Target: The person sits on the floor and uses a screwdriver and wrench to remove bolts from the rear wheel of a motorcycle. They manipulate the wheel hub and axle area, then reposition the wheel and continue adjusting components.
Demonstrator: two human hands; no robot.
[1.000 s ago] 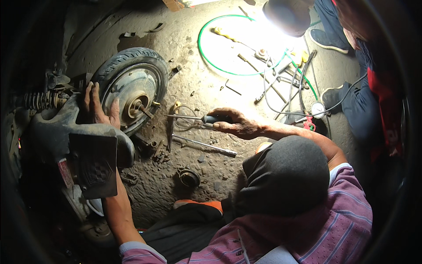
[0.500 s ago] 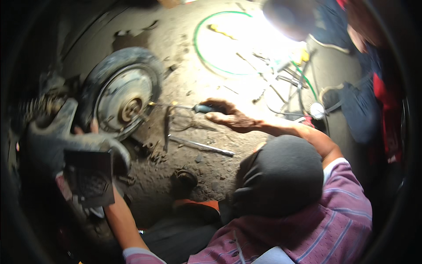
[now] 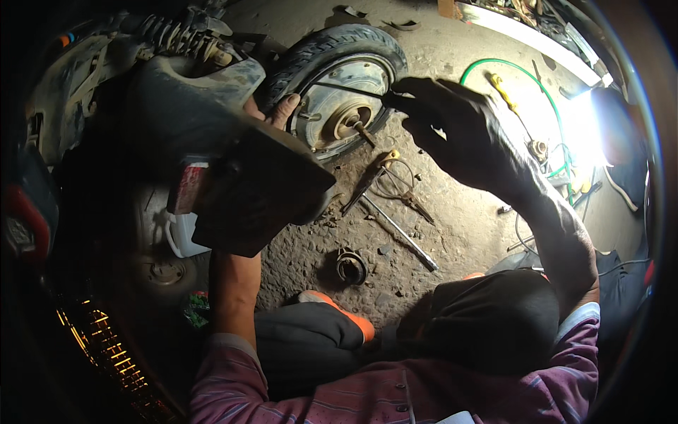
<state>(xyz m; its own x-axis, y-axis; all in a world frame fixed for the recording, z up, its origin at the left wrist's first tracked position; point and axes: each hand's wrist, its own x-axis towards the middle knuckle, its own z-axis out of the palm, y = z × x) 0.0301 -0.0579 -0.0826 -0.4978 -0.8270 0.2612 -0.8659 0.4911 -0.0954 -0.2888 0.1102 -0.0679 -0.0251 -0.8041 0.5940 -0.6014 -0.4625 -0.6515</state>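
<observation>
A wheel with a black tyre [image 3: 311, 58] and dusty silver hub [image 3: 353, 83] leans ahead of me, its axle [image 3: 364, 133] poking out. My right hand [image 3: 459, 134] is closed around a screwdriver at the wheel's right side. The thin dark shaft of the screwdriver [image 3: 349, 90] runs left across the upper hub to the rim; its handle is hidden in my fingers. At the wheel's left edge, the thumb of my left hand [image 3: 284, 109] presses on the tyre near the rim. The rest of that hand is mostly hidden behind a dark box-shaped part [image 3: 265, 187].
A dusty vehicle body part [image 3: 176, 106] and coil spring [image 3: 173, 32] crowd the left. On the ground lie a long metal bar [image 3: 399, 233], a yellow-handled tool [image 3: 390, 158], a round ring-like part [image 3: 351, 268] and a green hose [image 3: 558, 120]. A bright lamp [image 3: 590, 127] glares at right.
My view has shifted, so the wheel sits further right in it. My right hand has brought the screwdriver from beside the hub up across the wheel's face. My left hand stays at the tyre.
</observation>
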